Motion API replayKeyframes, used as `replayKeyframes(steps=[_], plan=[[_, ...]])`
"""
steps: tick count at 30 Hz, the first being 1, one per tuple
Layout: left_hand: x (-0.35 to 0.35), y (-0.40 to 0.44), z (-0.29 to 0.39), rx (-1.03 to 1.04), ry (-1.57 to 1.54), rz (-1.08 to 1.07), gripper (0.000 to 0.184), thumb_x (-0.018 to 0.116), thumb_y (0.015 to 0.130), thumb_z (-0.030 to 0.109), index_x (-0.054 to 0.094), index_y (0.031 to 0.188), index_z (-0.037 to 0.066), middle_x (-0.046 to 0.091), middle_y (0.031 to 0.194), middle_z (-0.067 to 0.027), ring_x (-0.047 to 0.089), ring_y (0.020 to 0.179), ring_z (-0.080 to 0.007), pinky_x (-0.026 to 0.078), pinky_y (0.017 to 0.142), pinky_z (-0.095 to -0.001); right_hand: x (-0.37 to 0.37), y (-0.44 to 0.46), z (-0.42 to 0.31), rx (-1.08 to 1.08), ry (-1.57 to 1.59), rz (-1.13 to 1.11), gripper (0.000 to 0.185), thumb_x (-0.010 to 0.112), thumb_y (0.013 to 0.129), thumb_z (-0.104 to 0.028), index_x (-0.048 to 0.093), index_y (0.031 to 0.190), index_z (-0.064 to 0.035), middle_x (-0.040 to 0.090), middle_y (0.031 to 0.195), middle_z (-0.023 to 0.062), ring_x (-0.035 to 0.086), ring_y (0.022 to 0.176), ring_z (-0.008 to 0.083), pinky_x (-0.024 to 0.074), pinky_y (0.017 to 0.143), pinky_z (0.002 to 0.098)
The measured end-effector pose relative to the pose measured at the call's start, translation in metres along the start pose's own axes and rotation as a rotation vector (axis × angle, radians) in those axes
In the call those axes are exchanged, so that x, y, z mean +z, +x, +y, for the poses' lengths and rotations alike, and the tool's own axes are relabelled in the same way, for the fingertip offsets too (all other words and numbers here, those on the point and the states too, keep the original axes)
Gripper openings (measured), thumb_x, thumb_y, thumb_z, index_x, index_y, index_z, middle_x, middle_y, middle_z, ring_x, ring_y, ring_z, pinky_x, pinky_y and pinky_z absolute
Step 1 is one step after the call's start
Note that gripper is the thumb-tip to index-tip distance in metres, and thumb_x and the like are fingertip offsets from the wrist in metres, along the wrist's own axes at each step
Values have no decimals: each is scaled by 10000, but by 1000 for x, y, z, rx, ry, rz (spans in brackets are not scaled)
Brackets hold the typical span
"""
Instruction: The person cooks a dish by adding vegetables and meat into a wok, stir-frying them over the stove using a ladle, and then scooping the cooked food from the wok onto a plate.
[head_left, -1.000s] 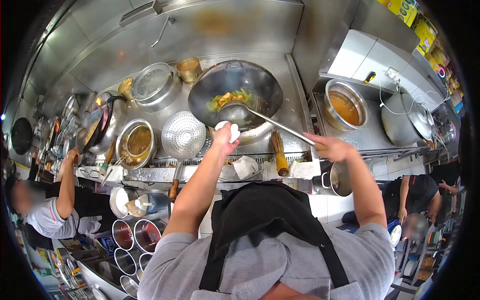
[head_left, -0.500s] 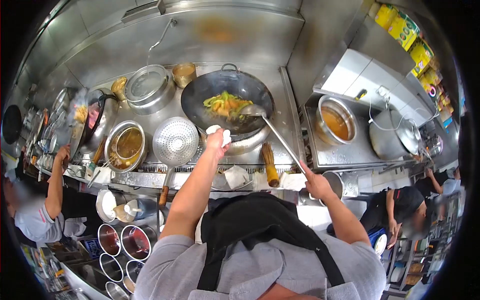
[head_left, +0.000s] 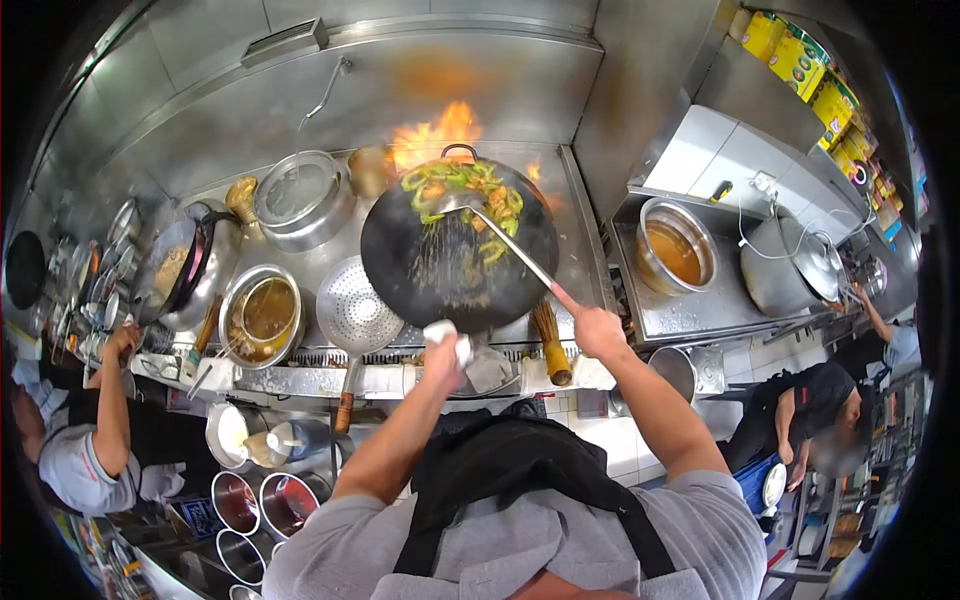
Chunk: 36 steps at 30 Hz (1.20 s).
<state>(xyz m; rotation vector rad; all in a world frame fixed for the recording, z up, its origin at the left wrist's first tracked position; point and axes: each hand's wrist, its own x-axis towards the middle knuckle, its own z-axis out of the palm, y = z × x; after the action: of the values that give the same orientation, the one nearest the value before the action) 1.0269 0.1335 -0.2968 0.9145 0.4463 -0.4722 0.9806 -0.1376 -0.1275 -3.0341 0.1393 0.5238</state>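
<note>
My left hand (head_left: pixel 443 362) is closed round a white cloth (head_left: pixel 462 350) at the near rim of the black wok (head_left: pixel 385 255); the grip on the wok itself is blurred. My right hand (head_left: pixel 598 332) holds the long ladle (head_left: pixel 515 247) by its handle end. The ladle's bowl lies among green and orange food pieces (head_left: pixel 500 215), which are high along the far side of the wok, some of them airborne. Flames (head_left: pixel 440 135) rise behind the wok's far rim.
Left of the wok are a perforated strainer (head_left: pixel 358 305), a pot of brown liquid (head_left: pixel 262 315) and a lidded pot (head_left: pixel 300 200). A bamboo brush (head_left: pixel 550 345) lies right of my left hand. A co-worker (head_left: pixel 95 440) is at far left, another person (head_left: pixel 805 410) at right.
The wok has tilted and come nearer to me, and its food has moved up to the far side. Flames have appeared behind it. The ladle and my right hand have moved left and up.
</note>
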Motion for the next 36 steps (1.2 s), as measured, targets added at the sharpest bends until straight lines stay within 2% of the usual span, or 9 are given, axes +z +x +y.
replayKeyframes(steps=[3,9,13,14,16,21,25,30,36], plan=[[12,-51,16,-88,7,65,144,493,929,91,511,1068,120,620,844,-79,631,657,-234,488,476,-408,22,-51,22,-87,53,127,826,485,846,-54,150,1514,-406,684,943,181,667,793,376,517,711,505],[66,20,82,-132,82,125,118,519,949,259,538,1006,157,612,843,-32,600,706,-212,480,542,-389,-16,-107,37,-63,601,-287,868,545,814,-36,154,1526,-343,684,949,174,653,813,410,510,745,510],[19,59,17,131,43,-102,112,524,941,221,527,998,125,599,804,-56,591,598,-210,459,459,-353,41,-35,18,77,111,-45,826,493,855,-61,118,1525,-366,674,892,224,678,818,371,522,747,474],[28,26,17,115,3,0,78,543,880,67,534,956,79,580,828,-41,584,646,-160,471,451,-349,53,-20,9,117,84,-8,859,492,843,-57,83,1524,-382,666,852,233,671,775,385,521,716,495],[-6,18,-29,182,16,-9,166,554,852,45,544,1018,51,579,882,-61,596,734,-194,503,552,-381,64,-18,1,120,141,98,834,494,855,-79,91,1521,-380,665,862,227,667,780,390,520,711,500],[11,-42,25,-122,-62,75,169,560,902,141,527,1065,106,611,858,-66,613,660,-216,480,464,-391,84,-85,1,-40,447,336,750,532,861,-134,198,1527,-227,660,865,227,621,760,444,476,710,542],[64,16,100,-139,88,146,109,499,953,255,529,979,153,596,798,-27,590,665,-186,463,479,-331,119,-101,9,64,782,-25,839,606,840,-124,145,1534,-223,654,950,240,631,857,444,489,775,504],[43,92,68,-73,283,132,155,556,909,258,538,1005,138,635,790,-39,617,611,-193,462,463,-344,150,-43,20,27,1248,-159,842,583,856,4,153,1542,-224,493,698,22,451,479,105,392,420,273],[38,124,43,-107,203,112,206,573,890,251,512,1051,138,624,765,-46,623,601,-212,491,468,-381,129,1,95,49,1361,-215,830,546,845,42,167,1538,-214,469,668,13,426,428,111,380,388,274]])
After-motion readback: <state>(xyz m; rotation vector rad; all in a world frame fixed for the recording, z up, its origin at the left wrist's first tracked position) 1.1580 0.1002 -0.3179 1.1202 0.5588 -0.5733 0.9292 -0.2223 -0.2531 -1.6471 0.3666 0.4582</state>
